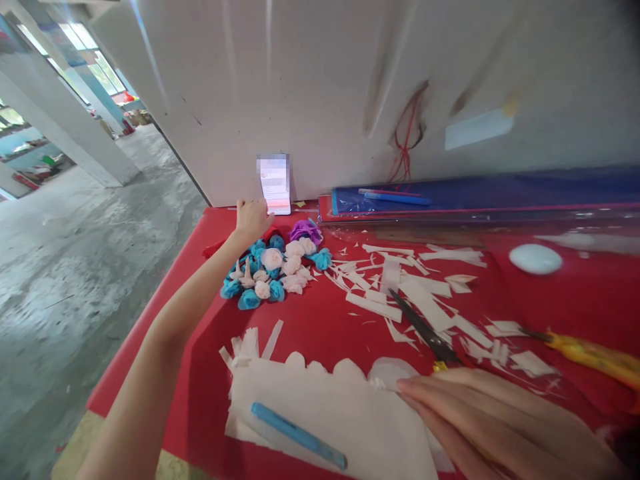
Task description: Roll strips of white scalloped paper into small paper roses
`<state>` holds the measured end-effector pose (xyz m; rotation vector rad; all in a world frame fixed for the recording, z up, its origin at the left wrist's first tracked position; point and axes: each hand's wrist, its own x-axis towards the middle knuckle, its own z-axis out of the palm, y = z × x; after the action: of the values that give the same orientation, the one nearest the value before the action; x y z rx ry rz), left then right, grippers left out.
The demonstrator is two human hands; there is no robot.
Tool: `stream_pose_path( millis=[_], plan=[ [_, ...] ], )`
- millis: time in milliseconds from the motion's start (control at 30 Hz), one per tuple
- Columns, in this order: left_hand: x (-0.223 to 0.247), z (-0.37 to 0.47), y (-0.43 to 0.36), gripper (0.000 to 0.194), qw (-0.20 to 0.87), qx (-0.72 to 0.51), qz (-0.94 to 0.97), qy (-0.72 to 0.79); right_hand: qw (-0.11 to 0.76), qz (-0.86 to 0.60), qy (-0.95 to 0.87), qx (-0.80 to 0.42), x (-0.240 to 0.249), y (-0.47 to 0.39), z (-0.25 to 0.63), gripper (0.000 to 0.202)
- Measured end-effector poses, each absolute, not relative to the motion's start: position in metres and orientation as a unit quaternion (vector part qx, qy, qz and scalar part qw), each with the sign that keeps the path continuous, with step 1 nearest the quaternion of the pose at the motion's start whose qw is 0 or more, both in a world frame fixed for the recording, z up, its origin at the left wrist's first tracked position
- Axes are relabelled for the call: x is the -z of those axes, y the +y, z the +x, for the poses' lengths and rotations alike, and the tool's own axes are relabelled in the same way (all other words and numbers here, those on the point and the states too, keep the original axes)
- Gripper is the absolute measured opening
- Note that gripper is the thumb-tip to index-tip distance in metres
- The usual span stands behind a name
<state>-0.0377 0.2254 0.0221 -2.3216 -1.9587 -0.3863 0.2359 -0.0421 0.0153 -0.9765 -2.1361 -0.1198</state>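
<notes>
My left hand (253, 217) reaches to the lower left edge of a lit phone (276, 187) that leans upright against the pale wall. One finger is stretched towards the screen; the other fingers are partly hidden, and nothing shows in that hand. My right hand (500, 417) is closed at the lower right, its fingertips pinching a thin white paper piece (393, 369) with a twisted end. Scissors (423, 327) lie just beyond this hand, their yellow handle partly hidden by it. Below the fingertips is a scalloped white paper stack (325, 393) with a blue pen (299, 435) on it.
Blue and pale pink paper flowers (273, 260), with a purple flower (306, 231), lie near my left forearm. White paper scraps (425, 293) cover the middle of the red tabletop (200, 373). A yellow-handled tool (590, 353), a white oval object (535, 259) and plastic-wrapped blue sheets (490, 193) are rightward.
</notes>
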Motion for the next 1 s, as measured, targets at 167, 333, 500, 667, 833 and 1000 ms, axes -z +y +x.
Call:
stream_pose_path(
  millis=[167,333,500,667,833,1000],
  plan=[
    [-0.045,-0.007,0.123,0.012,-0.062,0.197,-0.831,-0.517,0.448,-0.436,-0.777,-0.075,-0.050,-0.032,0.218,0.024],
    [-0.073,0.014,0.026,0.011,-0.266,0.309,-0.863,-0.297,0.501,-0.425,-0.737,-0.159,-0.072,-0.033,0.215,0.020],
    [-0.092,0.024,-0.014,0.019,-0.290,0.302,-0.872,-0.252,0.459,-0.411,-0.686,-0.388,-0.066,-0.041,0.220,0.005],
    [-0.092,0.031,-0.024,0.016,-0.300,0.336,-0.856,-0.255,0.418,-0.394,-0.546,-0.610,-0.058,-0.043,0.220,0.005],
    [-0.088,0.032,-0.026,0.013,-0.333,0.363,-0.833,-0.251,0.388,-0.319,-0.453,-0.736,-0.053,-0.047,0.218,0.008],
    [-0.084,0.034,-0.023,0.003,-0.391,0.383,-0.803,-0.235,0.364,-0.299,-0.335,-0.816,-0.048,-0.046,0.211,0.016]
  ],
)
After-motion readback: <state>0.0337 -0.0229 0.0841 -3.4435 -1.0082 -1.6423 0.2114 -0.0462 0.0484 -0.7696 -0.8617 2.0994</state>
